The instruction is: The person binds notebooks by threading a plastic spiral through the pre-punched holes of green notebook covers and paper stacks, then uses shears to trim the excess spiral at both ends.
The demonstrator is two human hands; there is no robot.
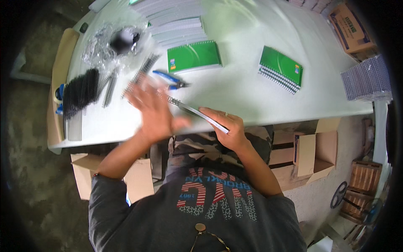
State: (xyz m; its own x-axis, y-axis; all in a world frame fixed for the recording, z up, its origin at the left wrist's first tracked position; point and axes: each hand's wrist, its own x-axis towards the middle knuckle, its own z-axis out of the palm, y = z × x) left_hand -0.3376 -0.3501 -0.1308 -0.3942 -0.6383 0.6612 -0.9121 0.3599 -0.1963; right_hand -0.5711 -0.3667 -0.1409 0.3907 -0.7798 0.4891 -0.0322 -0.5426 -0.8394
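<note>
Held edge-on near the front edge of the table is a thin notebook (203, 117), with my right hand (228, 128) closed around its near end. A dark spiral coil (173, 100) sticks out from its far end toward my left hand (151, 111). My left hand is smeared by motion; its fingers look stretched and spread beside the coil, and whether they touch it is hard to see. Just beyond lie blue-handled pliers (170, 79). A green-covered notebook stack (194, 56) stands past the pliers, and another green notebook stack (281, 67) is to the right.
Several black spiral coils (82, 92) are piled at the left of the white table (243, 101). Behind them lies crumpled clear plastic (98, 48). Paper stacks (178, 27) stand at the back. On the right are a cardboard box (351, 29) and a bundle of coil-bound pads (367, 77).
</note>
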